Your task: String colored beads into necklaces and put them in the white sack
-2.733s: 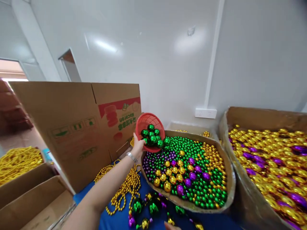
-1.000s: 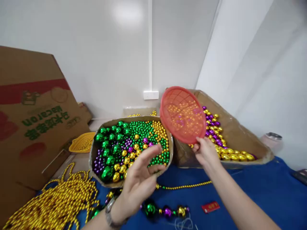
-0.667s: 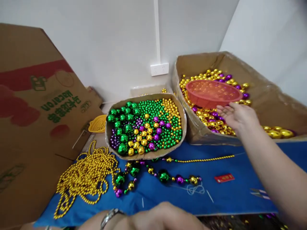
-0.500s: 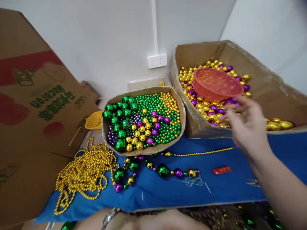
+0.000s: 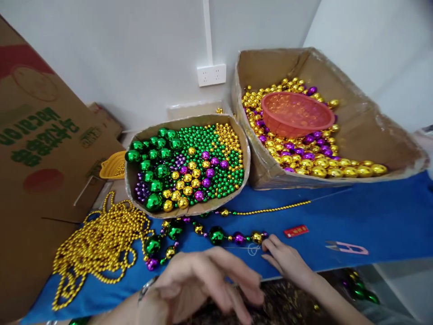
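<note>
My left hand [image 5: 206, 282] hovers at the bottom middle, fingers spread and loosely curved, with nothing visible in them. My right hand [image 5: 287, 259] is at the right end of a bead strand [image 5: 216, 235] of green, gold and purple beads, its fingertips closed on the end by the last gold bead. Loose white thread [image 5: 253, 249] curls just left of those fingertips. A second stretch of small gold beads [image 5: 274, 208] lies behind, with its thread running off to the right. A red packet [image 5: 296, 231] and pink-handled thread snips [image 5: 348, 248] lie right of that hand.
A low carton [image 5: 187, 211] of green, gold and purple beads stands behind the strand. Right of it, a larger carton [image 5: 375, 113] holds beads and a red plastic basin [image 5: 297, 115]. Gold bead chains [image 5: 101, 243] lie heaped at left, beside a tall cardboard box [image 5: 43, 189].
My right hand has come down from the large carton to the strand's end. My left hand has risen into view from the bottom edge. The view has shifted right.
</note>
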Tool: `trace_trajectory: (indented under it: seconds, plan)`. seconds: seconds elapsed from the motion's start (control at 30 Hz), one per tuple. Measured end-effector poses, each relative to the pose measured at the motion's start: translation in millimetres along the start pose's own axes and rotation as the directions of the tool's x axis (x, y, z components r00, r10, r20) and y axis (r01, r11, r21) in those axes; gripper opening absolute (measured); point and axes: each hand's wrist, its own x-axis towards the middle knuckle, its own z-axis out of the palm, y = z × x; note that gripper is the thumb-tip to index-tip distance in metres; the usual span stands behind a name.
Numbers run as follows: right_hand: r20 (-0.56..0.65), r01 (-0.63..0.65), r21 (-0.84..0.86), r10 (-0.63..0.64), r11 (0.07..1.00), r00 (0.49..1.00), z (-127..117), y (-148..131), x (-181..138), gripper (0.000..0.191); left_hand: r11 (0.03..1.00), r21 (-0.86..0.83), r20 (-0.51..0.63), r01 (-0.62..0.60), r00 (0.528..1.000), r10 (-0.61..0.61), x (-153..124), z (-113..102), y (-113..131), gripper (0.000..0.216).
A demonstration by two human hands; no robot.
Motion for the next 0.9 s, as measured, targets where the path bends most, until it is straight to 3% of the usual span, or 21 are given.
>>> trace_trajectory:
  seconds: [0.1, 0.23, 0.5, 0.7, 0.8, 0.9]
  plan:
    - [0.011, 0.012, -0.023, -0.011, 1.0, 1.0, 0.3, 2.9, 2.8, 0.007, 0.985, -0.159, 0.008, -0.068, 0.998, 0.07, 17.7, -7.7, -11.9, 0.037]
    - [0.038, 0.061, -0.015, -0.061, 0.998, 0.997, -5.1, 6.6, 3.8, 0.008, 0.995, -0.087, 0.017, -0.047, 0.999, 0.049, 19.0, -18.7, -24.2, 0.04]
    - [0.013, 0.064, 0.013, -0.064, 0.998, 0.998, -9.6, 6.0, 6.9, 0.013, 0.97, 0.178, 0.13, 0.163, 0.974, -0.187, 8.8, -28.9, -32.8, 0.041]
    - [0.01, 0.079, 0.029, -0.08, 0.996, 0.997, 1.6, 2.8, 6.6, 0.018, 0.926, 0.261, 0.099, 0.274, 0.946, -0.308, 0.9, -33.7, -63.4, 0.042]
    - [0.033, 0.142, 0.079, -0.145, 0.987, 0.989, -14.3, 5.8, 0.3, 0.021, 0.863, 0.4, 0.079, 0.31, 0.926, -0.369, -3.0, -41.2, -81.1, 0.041]
    - [0.025, 0.191, 0.186, -0.199, 0.964, 0.98, -52.0, 11.0, -5.6, 0.027, 0.777, 0.58, 0.105, 0.244, 0.924, -0.369, -3.3, -49.0, -97.1, 0.036]
